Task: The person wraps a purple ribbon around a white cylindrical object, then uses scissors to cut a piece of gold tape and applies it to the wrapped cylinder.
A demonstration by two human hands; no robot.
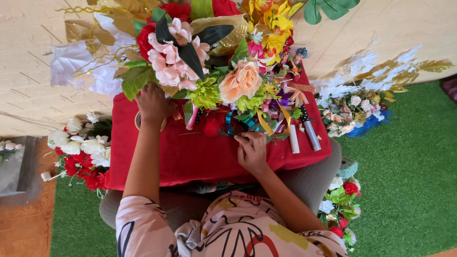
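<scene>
A big heap of artificial flowers [200,52] in pink, peach, yellow, green and red lies across a red cloth [190,152] on a table. My left hand [153,103] reaches up into the left side of the heap, at the base of the pink blooms and green leaves; what it grips is hidden. My right hand [252,151] rests with curled fingers on the cloth, at the tangle of coloured ribbons [247,123] below the peach rose [240,81].
A pair of tools with grey and white handles [304,133] lies on the cloth at the right. Bunches of red and white flowers [81,152] sit at the left, white and gold ones [362,100] at the right, more by the chair [340,204]. Green turf covers the floor.
</scene>
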